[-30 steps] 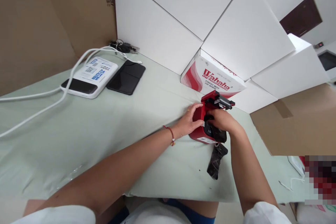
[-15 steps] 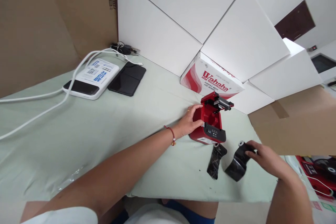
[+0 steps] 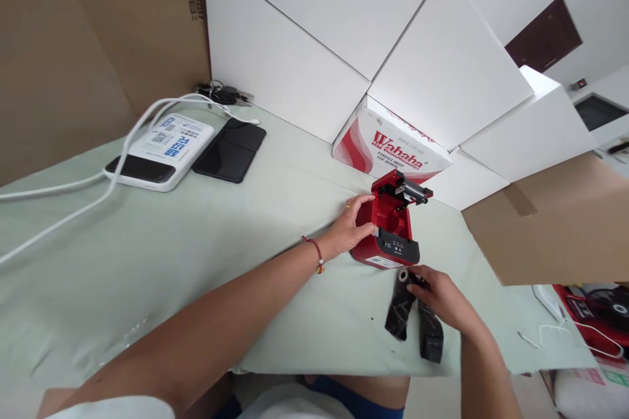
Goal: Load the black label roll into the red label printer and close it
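Note:
A small red and black printer-like device [image 3: 386, 247] stands on the cloth with its lid raised, showing a red hollow inside. My left hand [image 3: 348, 230] grips its left side, thumb at the front edge and fingers at the back. Just in front of the device, my right hand [image 3: 442, 296] pinches the top of black film rolls. One black film roll [image 3: 397, 315] with a pale core lies at the fingertips. The strip of a second black film roll [image 3: 431, 335] extends from under the hand; its upper end is hidden by my fingers.
Behind the device stands a white and red Wahaha box [image 3: 393, 147] against white panels. At left lie a white power bank [image 3: 160, 150] with a white cable, a black phone [image 3: 230, 149] and keys [image 3: 223, 93]. A cardboard box [image 3: 555, 222] stands at right.
My right hand has moved left with the black film roll, bringing it beside the other roll. My left hand stays on the red device. The view has shifted slightly.

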`<action>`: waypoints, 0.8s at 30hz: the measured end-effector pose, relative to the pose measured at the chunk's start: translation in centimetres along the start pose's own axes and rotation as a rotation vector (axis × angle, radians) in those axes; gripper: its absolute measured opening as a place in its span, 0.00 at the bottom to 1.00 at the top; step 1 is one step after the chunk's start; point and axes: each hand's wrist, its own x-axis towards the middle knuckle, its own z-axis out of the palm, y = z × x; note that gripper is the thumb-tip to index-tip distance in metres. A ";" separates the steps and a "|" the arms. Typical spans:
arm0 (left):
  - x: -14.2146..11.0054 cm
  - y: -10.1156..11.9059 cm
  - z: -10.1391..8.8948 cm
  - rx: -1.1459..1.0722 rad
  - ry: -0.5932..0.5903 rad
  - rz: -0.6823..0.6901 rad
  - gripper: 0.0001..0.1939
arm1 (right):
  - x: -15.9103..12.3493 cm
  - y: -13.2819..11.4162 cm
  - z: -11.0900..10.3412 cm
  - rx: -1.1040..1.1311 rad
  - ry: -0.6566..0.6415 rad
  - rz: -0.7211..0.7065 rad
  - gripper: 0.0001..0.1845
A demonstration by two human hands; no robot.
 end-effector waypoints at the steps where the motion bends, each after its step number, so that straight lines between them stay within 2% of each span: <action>1: 0.0 -0.1 0.0 -0.005 0.000 0.005 0.39 | -0.7 -0.6 -1.6 0.027 -0.058 -0.019 0.27; 3: 0.1 -0.3 0.0 -0.014 0.005 0.012 0.39 | -2.1 -1.9 -5.0 0.105 -0.193 -0.084 0.29; 4: 0.1 -0.4 0.0 -0.017 0.007 0.011 0.39 | -2.5 -2.5 -6.6 0.132 -0.204 -0.101 0.30; 6: 0.0 -0.4 0.0 -0.021 0.011 0.003 0.39 | -2.1 -3.9 -8.8 0.119 -0.109 -0.124 0.31; 8: 0.0 -0.5 0.0 -0.019 0.008 0.003 0.39 | 0.0 -5.1 -9.6 0.026 -0.007 -0.128 0.31; 11: 0.1 -0.6 0.0 -0.014 0.011 0.026 0.39 | 4.7 -6.8 -8.7 -0.131 0.047 -0.123 0.26; 15: 0.2 -0.8 0.1 -0.007 0.022 0.037 0.40 | 9.8 -8.7 -7.2 -0.221 0.004 -0.152 0.18; 19: 0.2 -0.6 0.1 0.005 0.007 0.032 0.41 | 12.5 -10.0 -6.8 -0.307 -0.075 -0.170 0.16; 24: 0.1 -0.3 0.2 0.003 0.007 0.032 0.39 | 14.4 -10.6 -5.9 -0.332 -0.180 -0.198 0.11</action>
